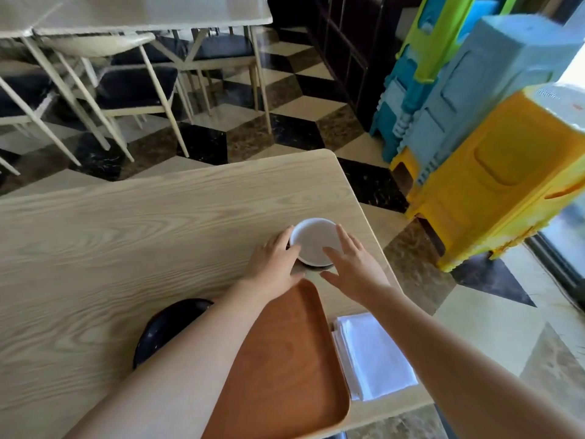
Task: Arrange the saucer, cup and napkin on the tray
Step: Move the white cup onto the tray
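A cup [313, 240], white inside and dark outside, stands on the light wooden table [126, 232] just beyond the far end of a brown wooden tray [285, 359]. My left hand [272, 267] wraps the cup's left side and my right hand [357, 270] wraps its right side, with fingers along the rim. Left of the tray lies a black saucer [164, 324], partly hidden under my left forearm. A folded white napkin [373, 356] rests to the right of the tray, near the table edge. Nothing lies on the tray.
The table's right edge runs close to the cup and napkin. Stacked yellow, blue and green plastic stools [493, 166] stand on the floor to the right. Another table with chairs [126, 74] stands beyond, on a checkered floor.
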